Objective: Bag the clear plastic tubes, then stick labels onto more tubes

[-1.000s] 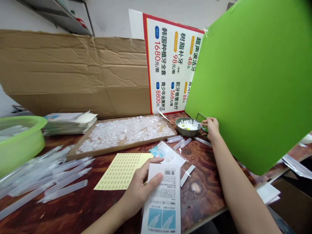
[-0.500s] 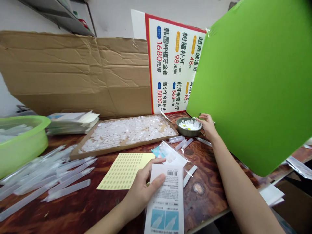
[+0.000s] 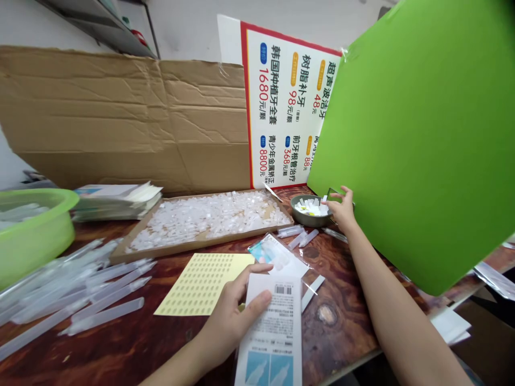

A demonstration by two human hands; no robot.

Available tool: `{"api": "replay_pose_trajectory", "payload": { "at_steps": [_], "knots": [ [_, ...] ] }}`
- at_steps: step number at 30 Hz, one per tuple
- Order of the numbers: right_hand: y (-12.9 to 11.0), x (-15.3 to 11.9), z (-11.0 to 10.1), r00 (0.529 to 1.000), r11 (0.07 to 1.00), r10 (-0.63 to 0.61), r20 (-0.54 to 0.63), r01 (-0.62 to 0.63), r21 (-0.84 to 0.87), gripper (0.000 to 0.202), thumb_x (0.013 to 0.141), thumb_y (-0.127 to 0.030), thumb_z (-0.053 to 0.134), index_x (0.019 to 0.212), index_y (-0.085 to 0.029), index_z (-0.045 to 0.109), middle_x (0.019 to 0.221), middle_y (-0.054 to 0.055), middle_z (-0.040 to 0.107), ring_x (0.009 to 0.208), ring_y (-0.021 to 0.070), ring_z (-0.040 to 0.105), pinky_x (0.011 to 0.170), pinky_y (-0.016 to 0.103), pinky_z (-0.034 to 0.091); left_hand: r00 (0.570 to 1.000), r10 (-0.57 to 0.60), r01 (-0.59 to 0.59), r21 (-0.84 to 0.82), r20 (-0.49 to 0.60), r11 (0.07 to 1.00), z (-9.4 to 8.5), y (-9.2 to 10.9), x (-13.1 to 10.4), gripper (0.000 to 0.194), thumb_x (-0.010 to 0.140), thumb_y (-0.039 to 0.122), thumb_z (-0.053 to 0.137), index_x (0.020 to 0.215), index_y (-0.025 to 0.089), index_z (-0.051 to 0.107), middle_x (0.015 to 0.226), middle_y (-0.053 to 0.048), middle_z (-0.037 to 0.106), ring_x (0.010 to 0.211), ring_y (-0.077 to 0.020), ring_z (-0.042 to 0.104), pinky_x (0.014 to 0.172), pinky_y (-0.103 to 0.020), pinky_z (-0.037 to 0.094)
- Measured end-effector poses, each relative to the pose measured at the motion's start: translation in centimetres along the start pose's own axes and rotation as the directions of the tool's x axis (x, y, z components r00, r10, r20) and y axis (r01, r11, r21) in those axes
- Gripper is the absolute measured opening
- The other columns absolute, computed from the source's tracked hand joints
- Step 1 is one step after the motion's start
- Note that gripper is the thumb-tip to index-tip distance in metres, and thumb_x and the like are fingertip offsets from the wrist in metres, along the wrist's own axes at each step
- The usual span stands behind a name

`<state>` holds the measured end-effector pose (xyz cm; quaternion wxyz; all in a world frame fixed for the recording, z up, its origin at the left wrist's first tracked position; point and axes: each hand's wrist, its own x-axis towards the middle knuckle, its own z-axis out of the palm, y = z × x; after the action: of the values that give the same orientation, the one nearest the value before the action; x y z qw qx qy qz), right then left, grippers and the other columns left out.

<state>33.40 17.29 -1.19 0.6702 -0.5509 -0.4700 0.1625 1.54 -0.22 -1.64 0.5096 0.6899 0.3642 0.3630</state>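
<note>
Lower end of the printed card [image 3: 281,343] beyond the bottom edge, its fine text [image 3: 271,321] illegibly small.

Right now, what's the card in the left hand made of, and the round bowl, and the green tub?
The card looks like smooth paper or thin cardboard: flat, white and printed. The round bowl could be metal or plastic; its plain, dull greyish side leaves that open. The green tub seems smooth plastic: its wall looks slightly see-through.
</note>
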Motion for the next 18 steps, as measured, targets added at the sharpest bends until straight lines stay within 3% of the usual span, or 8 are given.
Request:
{"api": "replay_pose_trajectory", "payload": {
  "at_steps": [4,7,11,15,17,18],
  "knots": [
    [0.0,0.3,0.1,0.998,1.000,0.006,-0.068,-0.008,-0.023,0.052,0.062,-0.023,0.055,0.111,-0.021,0.040,0.094,0.003,0.055,0.064,0.0146,0.059,0.059,0.028,0.045,1.000,0.001,0.000,0.021,-0.019,1.000,0.0,-0.1,-0.1,0.041,0.084,0.046,0.052,0.117,0.021,0.048,0.102,-0.007,0.064,0.087,-0.0204,0.061,0.070,-0.026,0.049],
    [0.3,0.6,-0.3,0.988,0.998,0.012,-0.155,-0.022,-0.066,0.034,0.065,-0.024,0.052,0.098,-0.019,0.048,0.090,0.004,0.058,0.074,0.0168,0.058,0.069,0.031,0.045,1.000,-0.010,0.010,-0.017,-0.026,1.000,0.1,0.3,-0.2,0.043,0.083,0.045,0.054,0.117,0.020,0.048,0.099,-0.007,0.065,0.080,-0.0194,0.062,0.065,-0.026,0.049],
    [-0.2,0.5,-0.7,0.987,0.994,0.042,-0.154,-0.057,-0.096,0.013,0.068,-0.026,0.051,0.077,-0.018,0.054,0.078,0.004,0.061,0.077,0.0187,0.055,0.075,0.034,0.043,0.975,-0.038,0.007,-0.140,-0.218,0.990,-0.1,1.5,-0.3,0.046,0.079,0.045,0.058,0.116,0.020,0.048,0.093,-0.006,0.066,0.077,-0.0206,0.063,0.063,-0.027,0.051],
    [-3.8,-1.0,0.2,0.999,0.999,0.036,-0.035,-0.038,-0.038,0.017,0.074,-0.033,0.052,0.080,-0.018,0.056,0.078,0.004,0.062,0.071,0.0162,0.056,0.067,0.030,0.044,0.923,-0.053,-0.026,-0.200,-0.381,0.979,-1.2,2.3,0.3,0.050,0.074,0.044,0.064,0.115,0.019,0.048,0.093,-0.005,0.067,0.078,-0.0202,0.064,0.066,-0.028,0.052],
    [-6.4,-2.8,1.4,0.989,0.999,0.028,0.146,-0.031,0.021,0.027,0.076,-0.044,0.054,0.084,-0.019,0.059,0.074,0.003,0.062,0.063,0.0143,0.055,0.058,0.027,0.044,0.904,-0.054,-0.041,-0.211,-0.424,0.977,-1.9,2.3,0.7,0.044,0.073,0.043,0.066,0.107,0.017,0.053,0.090,-0.005,0.067,0.078,-0.0197,0.064,0.068,-0.027,0.052],
    [-7.6,-4.0,2.1,0.958,0.997,0.024,0.285,-0.042,0.059,0.034,0.077,-0.051,0.054,0.085,-0.019,0.060,0.071,0.002,0.061,0.059,0.0133,0.054,0.053,0.025,0.043,0.898,-0.057,-0.044,-0.217,-0.437,0.975,-2.2,2.2,0.9,0.041,0.073,0.043,0.066,0.102,0.017,0.054,0.089,-0.005,0.068,0.077,-0.0197,0.064,0.068,-0.027,0.051]
  ]
}}
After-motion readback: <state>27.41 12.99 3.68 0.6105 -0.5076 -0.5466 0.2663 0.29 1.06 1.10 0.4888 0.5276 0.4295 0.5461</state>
